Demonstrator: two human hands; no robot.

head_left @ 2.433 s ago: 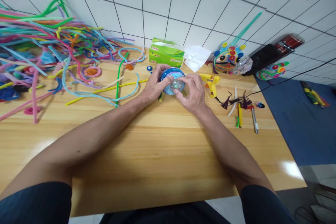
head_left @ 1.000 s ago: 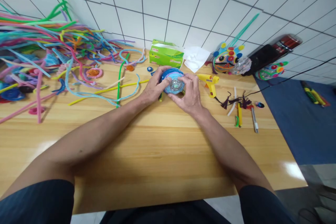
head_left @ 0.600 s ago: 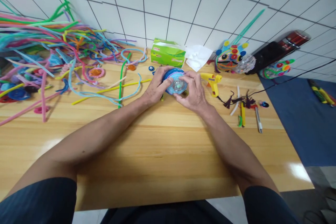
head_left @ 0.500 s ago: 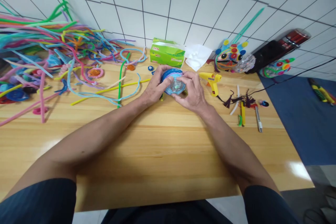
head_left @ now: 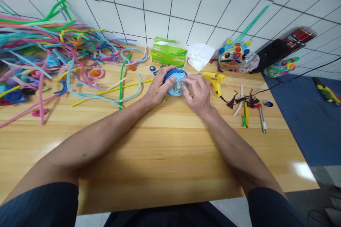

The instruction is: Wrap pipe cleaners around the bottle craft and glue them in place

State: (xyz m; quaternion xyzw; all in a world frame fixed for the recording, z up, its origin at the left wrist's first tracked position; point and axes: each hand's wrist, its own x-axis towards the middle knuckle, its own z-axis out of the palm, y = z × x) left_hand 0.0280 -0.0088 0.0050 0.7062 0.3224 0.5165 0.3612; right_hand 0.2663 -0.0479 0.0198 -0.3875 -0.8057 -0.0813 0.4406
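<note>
One blue round piece (head_left: 176, 82), with a clear, shiny middle, sits between two hands above the far half of the wooden surface (head_left: 160, 156). The left hand (head_left: 157, 87) has its grip closed on the piece's left side, thumb across the top and fingers around the far edge. The right hand (head_left: 197, 91) bends its fingers and thumb inward at the right edge; whether that grip is closed on the piece, I cannot tell. Both forearms reach forward and angle inward.

Beyond the piece stand one green box (head_left: 169, 54) and one white sheet (head_left: 200, 56). To the right lie one yellow glue gun (head_left: 215, 82) and one slim pen-like tool (head_left: 262, 120); two decorated figures (head_left: 233, 56) stand farther out, near one dark-and-red flask (head_left: 286, 48). To the left, the fuzzy coloured stems (head_left: 53, 49) are too tangled to count.
</note>
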